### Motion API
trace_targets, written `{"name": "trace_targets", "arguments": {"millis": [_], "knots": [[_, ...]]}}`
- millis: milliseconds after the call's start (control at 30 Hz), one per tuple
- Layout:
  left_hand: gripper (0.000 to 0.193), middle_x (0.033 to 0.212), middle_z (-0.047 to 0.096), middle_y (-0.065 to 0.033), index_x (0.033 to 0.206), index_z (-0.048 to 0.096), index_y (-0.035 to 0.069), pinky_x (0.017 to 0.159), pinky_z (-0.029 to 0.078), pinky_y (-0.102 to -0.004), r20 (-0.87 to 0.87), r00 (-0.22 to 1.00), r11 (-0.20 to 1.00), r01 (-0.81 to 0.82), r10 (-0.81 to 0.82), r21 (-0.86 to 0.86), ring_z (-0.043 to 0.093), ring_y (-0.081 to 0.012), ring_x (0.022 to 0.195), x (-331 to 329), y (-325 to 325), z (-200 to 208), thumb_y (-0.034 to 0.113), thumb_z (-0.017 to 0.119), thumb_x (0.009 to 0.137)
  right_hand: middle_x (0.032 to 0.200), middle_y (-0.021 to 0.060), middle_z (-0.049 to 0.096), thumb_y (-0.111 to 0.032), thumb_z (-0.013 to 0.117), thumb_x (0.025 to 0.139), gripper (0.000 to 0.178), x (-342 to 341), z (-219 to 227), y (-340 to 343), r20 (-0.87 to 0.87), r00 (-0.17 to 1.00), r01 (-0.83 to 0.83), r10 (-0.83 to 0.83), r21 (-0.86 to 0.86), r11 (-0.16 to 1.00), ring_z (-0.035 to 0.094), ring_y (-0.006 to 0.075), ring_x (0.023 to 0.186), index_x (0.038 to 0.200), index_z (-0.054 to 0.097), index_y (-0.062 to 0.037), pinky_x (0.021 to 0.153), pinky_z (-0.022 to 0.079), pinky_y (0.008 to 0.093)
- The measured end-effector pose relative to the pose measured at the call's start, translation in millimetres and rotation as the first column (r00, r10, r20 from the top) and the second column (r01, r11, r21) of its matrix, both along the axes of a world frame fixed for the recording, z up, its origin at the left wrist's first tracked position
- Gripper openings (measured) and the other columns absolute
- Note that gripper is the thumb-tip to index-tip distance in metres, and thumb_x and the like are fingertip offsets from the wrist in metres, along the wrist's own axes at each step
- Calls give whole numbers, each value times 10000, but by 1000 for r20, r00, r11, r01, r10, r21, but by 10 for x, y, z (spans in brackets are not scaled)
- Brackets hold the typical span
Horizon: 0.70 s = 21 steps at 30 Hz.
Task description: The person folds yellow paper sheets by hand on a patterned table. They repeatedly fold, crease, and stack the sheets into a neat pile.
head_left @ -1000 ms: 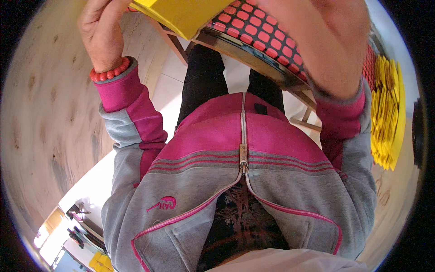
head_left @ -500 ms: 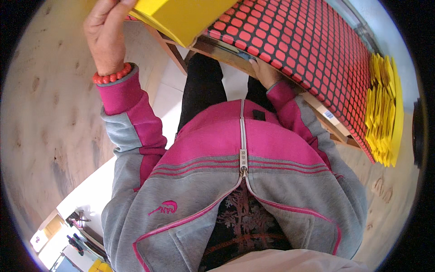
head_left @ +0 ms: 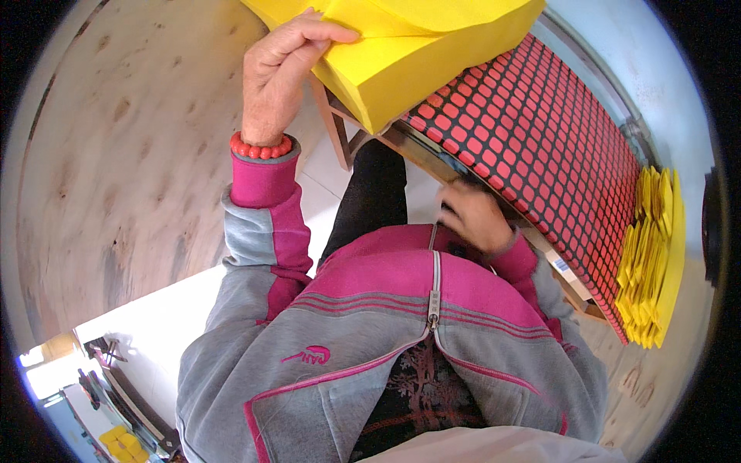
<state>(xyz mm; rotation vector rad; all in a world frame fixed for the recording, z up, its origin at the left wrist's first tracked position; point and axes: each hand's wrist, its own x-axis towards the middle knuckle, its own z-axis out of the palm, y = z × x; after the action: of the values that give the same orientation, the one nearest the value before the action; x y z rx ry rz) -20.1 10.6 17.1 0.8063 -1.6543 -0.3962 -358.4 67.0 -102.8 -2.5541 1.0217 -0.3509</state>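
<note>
A yellow cloth bag (head_left: 417, 65) with boxy folded sides lies over the left end of the patterned table, its upper part cut off by the picture's edge. My left hand (head_left: 284, 69), a red bead bracelet at its wrist, pinches a fold of the bag between thumb and fingers. In front of my lap, just below the table's near edge, is my right hand (head_left: 480, 217), slightly blurred. Its fingers are curled, and a small dark thing shows at their tips, too smeared to name.
A red-and-black patterned cover (head_left: 532, 116) spreads over the table. Under its near edge runs a wooden compartment (head_left: 421, 154). At the right end hangs a stack of folded yellow cloth pieces (head_left: 648, 262). A large wooden board (head_left: 131, 170) stands on the left.
My right hand has come out from under the table edge toward my lap. My left hand and the bag appear lower and farther right, as the whole view has shifted.
</note>
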Motion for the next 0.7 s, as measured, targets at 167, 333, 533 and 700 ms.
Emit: {"name": "trace_targets", "arguments": {"millis": [167, 333, 533, 700], "knots": [[231, 969, 720, -44, 980, 746, 29, 1034, 415, -324, -63, 997, 998, 51, -53, -35, 627, -153, 977, -71, 1, 44, 1, 524, 924, 1188, 100, 679, -149, 752, 807, 192, 218, 1185, 6, 261, 926, -212, 273, -240, 947, 644, 278, 1147, 970, 662, -102, 944, 518, 406], [234, 1001, 710, -66, 976, 729, 12, 979, 431, -313, -81, 993, 996, 84, -83, 10, 622, -162, 972, -94, 50, 96, 21, 503, 920, 1202, 138, 677, -92, 745, 802, 157, 630, 1824, -575, 365, 860, -64, 356, -615, 786, 632, 327, 1151, 944, 681, -70, 966, 502, 415], [277, 1013, 706, -93, 989, 720, -4, 964, 427, -302, -70, 992, 992, 106, -102, 63, 610, -181, 1006, -61, 79, 161, 90, 475, 900, 1212, 282, 624, -105, 764, 818, 235, 1000, 1911, -868, 242, 789, -203, 565, -765, 611, 649, 389, 1082, 993, 660, 11, 930, 505, 357], [291, 1023, 709, -104, 985, 722, -1, 993, 415, -313, -64, 993, 994, 99, -96, 51, 613, -193, 1025, -72, 71, 154, 112, 474, 884, 1283, 188, 641, -52, 715, 845, 156, 1017, 1762, -883, 280, 854, -137, 439, -693, 708, 612, 350, 1213, 992, 673, -25, 991, 481, 393]]}}
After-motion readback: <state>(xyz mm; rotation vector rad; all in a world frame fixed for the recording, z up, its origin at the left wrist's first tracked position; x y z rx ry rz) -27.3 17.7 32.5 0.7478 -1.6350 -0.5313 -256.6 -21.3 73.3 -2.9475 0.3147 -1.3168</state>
